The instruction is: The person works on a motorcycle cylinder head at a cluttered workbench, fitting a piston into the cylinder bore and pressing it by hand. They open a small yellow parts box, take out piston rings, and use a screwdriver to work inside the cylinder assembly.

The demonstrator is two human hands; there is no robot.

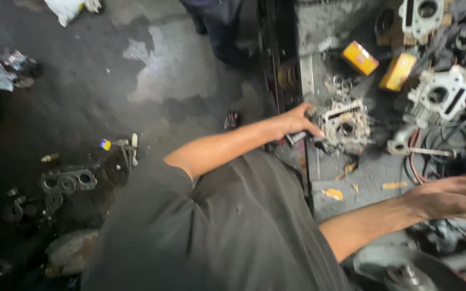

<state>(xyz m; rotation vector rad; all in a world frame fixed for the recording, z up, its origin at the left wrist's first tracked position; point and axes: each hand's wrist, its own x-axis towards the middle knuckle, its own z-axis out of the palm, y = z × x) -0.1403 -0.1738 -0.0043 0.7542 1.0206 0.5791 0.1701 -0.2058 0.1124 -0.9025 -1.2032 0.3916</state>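
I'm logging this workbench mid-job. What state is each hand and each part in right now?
left hand: gripping a metal tool handle beside the grimy cylinder head.
right hand: open, fingers spread, blurred, over the hoses.
grimy cylinder head: lying flat on the bench, bore up.
clean cylinder heads: set aside, untouched.
yellow boxes: closed, lying on the bench.

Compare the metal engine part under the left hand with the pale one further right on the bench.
The engine part at the left hand is dark and grimy; the pale engine part looks clean and whitish. The left hand touches the first; nothing touches the second. Both are blocky castings with a round central bore.
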